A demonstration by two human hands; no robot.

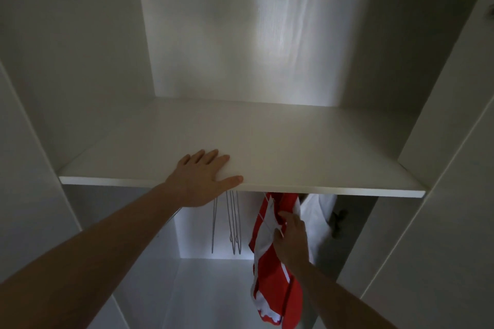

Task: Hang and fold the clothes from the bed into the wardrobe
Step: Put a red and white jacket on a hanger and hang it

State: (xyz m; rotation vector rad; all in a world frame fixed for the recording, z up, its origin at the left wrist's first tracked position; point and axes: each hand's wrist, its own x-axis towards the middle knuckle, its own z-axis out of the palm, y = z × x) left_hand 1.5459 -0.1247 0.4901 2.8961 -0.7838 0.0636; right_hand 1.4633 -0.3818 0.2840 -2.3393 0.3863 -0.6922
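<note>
No writing shows anywhere. The left hand (205, 179) lies flat, fingers spread, on the shelf (294, 147) edge. The right hand (290, 238) grips a red-and-white garment (270, 275) hanging below the shelf, beside wire hangers (232, 224).

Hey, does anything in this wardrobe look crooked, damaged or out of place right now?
Nothing stands out. The shelf sits level, wire hangers hang straight below it, and the right hand grips a red-and-white garment hanging beside them. The left hand rests flat on the shelf.
</note>
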